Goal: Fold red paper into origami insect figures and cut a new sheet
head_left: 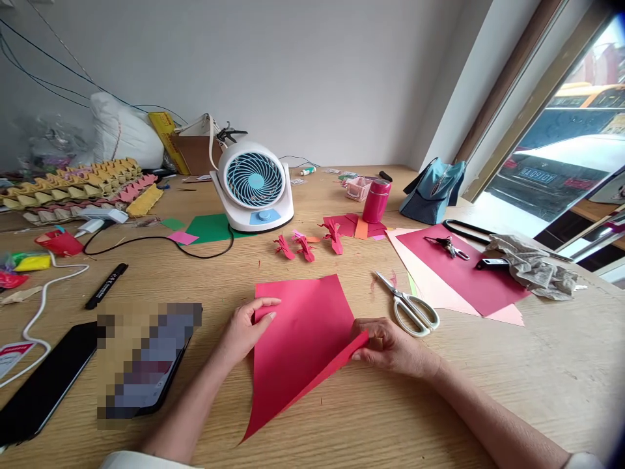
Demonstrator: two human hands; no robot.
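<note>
A large sheet of red paper lies in front of me on the wooden table, its lower right side lifted and curling over. My left hand pinches the sheet's left edge, with thumb and fingers on the upper face. At the right corner, my right hand is closed on the raised edge. Just right of the paper rest scissors with white handles, blades pointing up and left. Beyond the sheet stand several small folded red paper figures.
A white fan stands at the back. Right of it are a pink can, a blue bag and stacked paper sheets with keys. At left lie a black marker, a black phone and another, partly blurred phone.
</note>
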